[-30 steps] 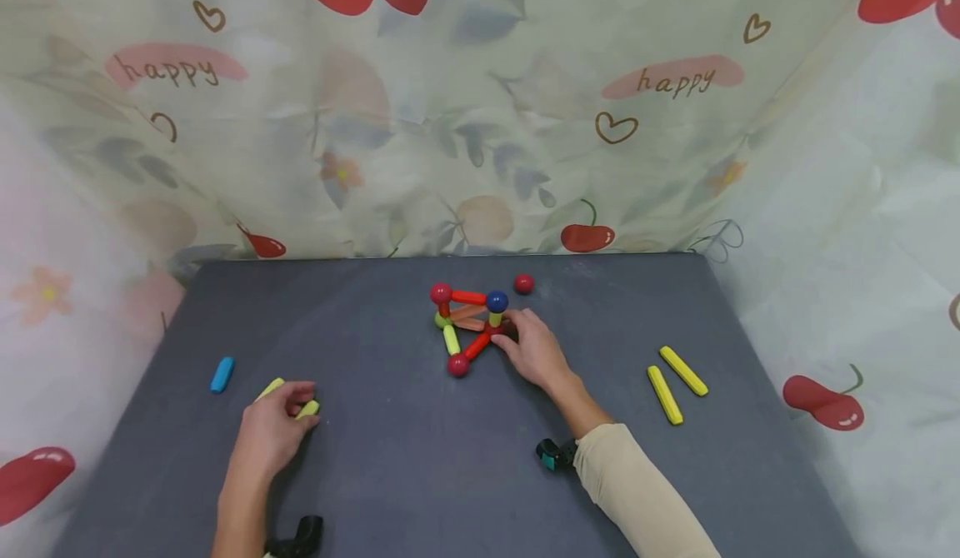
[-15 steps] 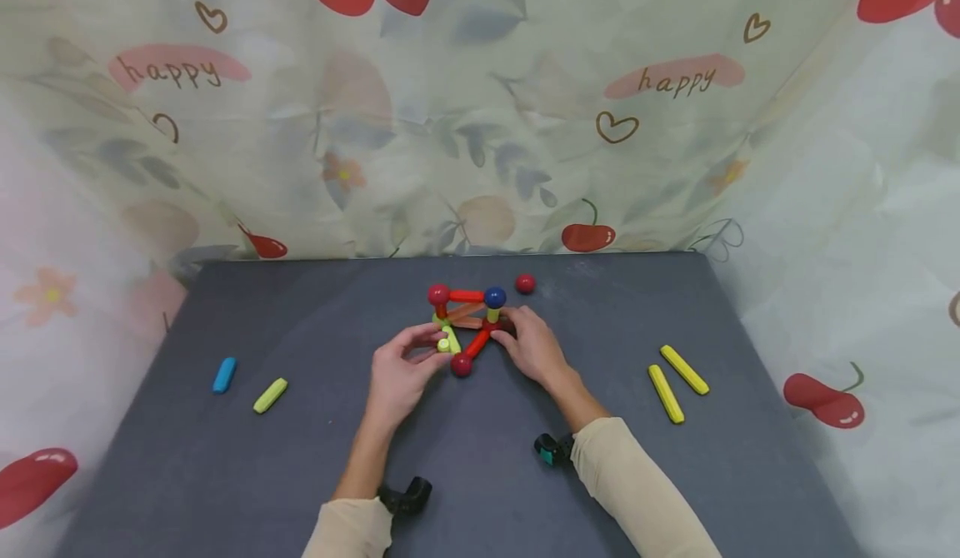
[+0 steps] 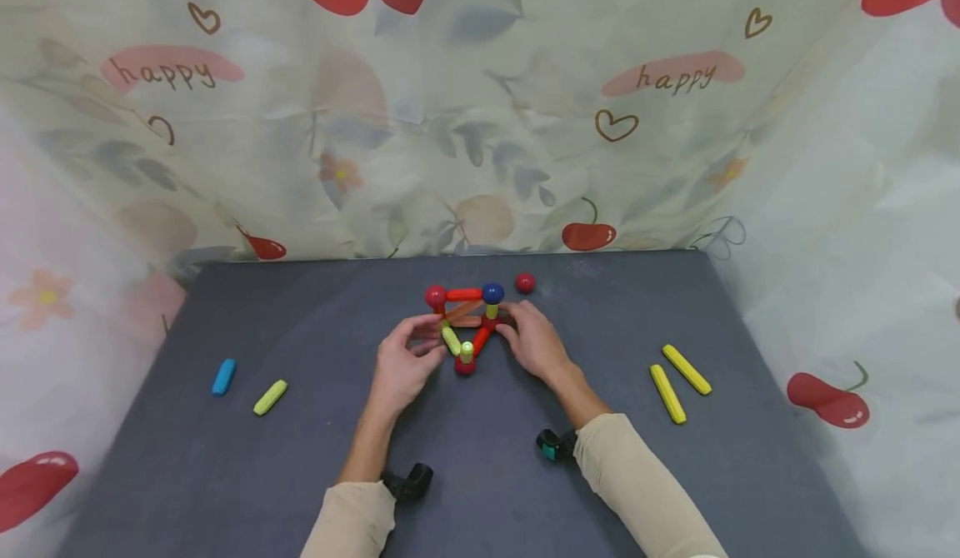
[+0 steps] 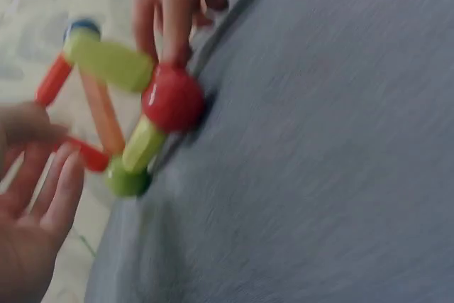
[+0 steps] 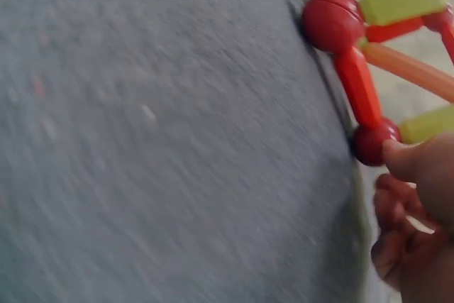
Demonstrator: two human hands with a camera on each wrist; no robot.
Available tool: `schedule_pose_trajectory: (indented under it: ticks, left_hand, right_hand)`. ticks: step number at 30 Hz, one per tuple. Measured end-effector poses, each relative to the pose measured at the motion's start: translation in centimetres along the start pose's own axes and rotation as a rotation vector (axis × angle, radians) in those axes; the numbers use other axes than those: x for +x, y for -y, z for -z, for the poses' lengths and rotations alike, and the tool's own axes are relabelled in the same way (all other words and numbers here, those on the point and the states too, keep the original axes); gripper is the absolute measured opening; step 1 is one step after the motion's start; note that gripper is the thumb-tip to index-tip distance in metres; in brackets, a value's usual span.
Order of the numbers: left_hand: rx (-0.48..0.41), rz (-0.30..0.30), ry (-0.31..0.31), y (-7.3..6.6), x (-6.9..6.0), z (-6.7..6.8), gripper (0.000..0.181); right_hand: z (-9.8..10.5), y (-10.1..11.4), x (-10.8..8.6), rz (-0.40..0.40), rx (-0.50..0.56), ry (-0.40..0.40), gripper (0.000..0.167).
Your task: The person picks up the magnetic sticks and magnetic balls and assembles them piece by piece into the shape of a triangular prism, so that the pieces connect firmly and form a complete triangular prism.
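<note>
A frame of coloured rods and balls stands on the table, with a blue ball [image 3: 492, 293] and a red ball [image 3: 436, 296] on top. From its front red ball [image 3: 465, 366] a yellow-green rod [image 3: 467, 351] stands upright. My left hand [image 3: 405, 364] is at the frame's left side, fingers spread and slightly bent around the upper left red rod; in the left wrist view no grip by the hand [image 4: 39, 211] shows. My right hand [image 3: 536, 341] pinches the right base red ball [image 5: 374, 141], thumb on it in the right wrist view.
A loose red ball [image 3: 525, 283] lies behind the frame near the table's back edge. On the left lie a blue rod [image 3: 223, 377] and a yellow-green rod [image 3: 270, 397]. Two yellow rods [image 3: 667, 394] [image 3: 686, 369] lie on the right.
My left hand came from the left with a yellow-green rod and let it go; that rod now stands on the front red ball. My right hand has stayed at the frame.
</note>
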State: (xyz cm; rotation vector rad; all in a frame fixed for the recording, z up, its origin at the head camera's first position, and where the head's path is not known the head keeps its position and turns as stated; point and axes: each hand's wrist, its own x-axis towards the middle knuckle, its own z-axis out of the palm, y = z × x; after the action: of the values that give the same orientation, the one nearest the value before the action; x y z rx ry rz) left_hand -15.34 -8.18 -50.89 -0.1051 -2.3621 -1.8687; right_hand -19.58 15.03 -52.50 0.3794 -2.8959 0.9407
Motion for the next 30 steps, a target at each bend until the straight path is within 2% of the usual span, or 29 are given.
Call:
schedule_pose_trajectory:
  ticks: [2, 4, 6, 9, 12, 16, 19, 21, 23, 26, 28, 30]
  left_hand:
    - [0.033, 0.028, -0.050, 0.5, 1.3, 0.3, 0.042]
    - [0.078, 0.070, -0.072, 1.1, 2.7, 0.4, 0.042]
    - [0.100, 0.105, -0.049, 1.8, 3.8, 0.3, 0.045]
    - [0.100, 0.133, 0.004, 2.8, 4.9, -0.1, 0.049]
    - [0.112, 0.134, 0.056, 3.3, 5.5, -0.5, 0.048]
    - [0.158, 0.148, 0.061, 3.5, 5.5, -0.7, 0.043]
    - [0.187, 0.159, 0.049, 3.4, 5.5, -0.7, 0.042]
    - [0.205, 0.161, 0.050, 3.3, 5.5, -0.7, 0.042]
    - [0.216, 0.166, 0.049, 3.2, 5.5, -0.6, 0.042]
    - [0.230, 0.167, 0.039, 3.3, 5.5, -0.3, 0.041]
    - [0.234, 0.165, 0.028, 3.3, 5.4, -0.2, 0.041]
    - [0.239, 0.155, 0.021, 3.3, 5.4, -0.2, 0.040]
  right_hand:
    - [0.7, -0.5, 0.3, 0.009, 0.015, -0.064, 0.034]
    - [1.3, -1.1, 0.8, 0.011, 0.027, -0.131, 0.036]
    - [1.8, -1.8, 1.4, 0.000, 0.033, -0.167, 0.041]
    - [2.1, -2.6, 2.4, -0.023, 0.021, -0.151, 0.048]
    - [2.0, -3.3, 2.9, -0.059, -0.004, -0.099, 0.049]
    - [1.5, -3.7, 2.9, -0.105, -0.026, -0.052, 0.043]
    - [1.6, -3.7, 2.3, -0.128, -0.008, -0.066, 0.041]
    - [1.9, -3.5, 1.6, -0.134, 0.043, -0.118, 0.041]
    - [2.5, -2.7, 0.6, -0.109, 0.122, -0.202, 0.041]
    - [3.0, -0.8, -1.3, -0.014, 0.245, -0.300, 0.040]
    - [3.0, 0.6, -2.5, 0.062, 0.292, -0.305, 0.039]
    - [2.8, 2.0, -3.3, 0.128, 0.314, -0.272, 0.039]
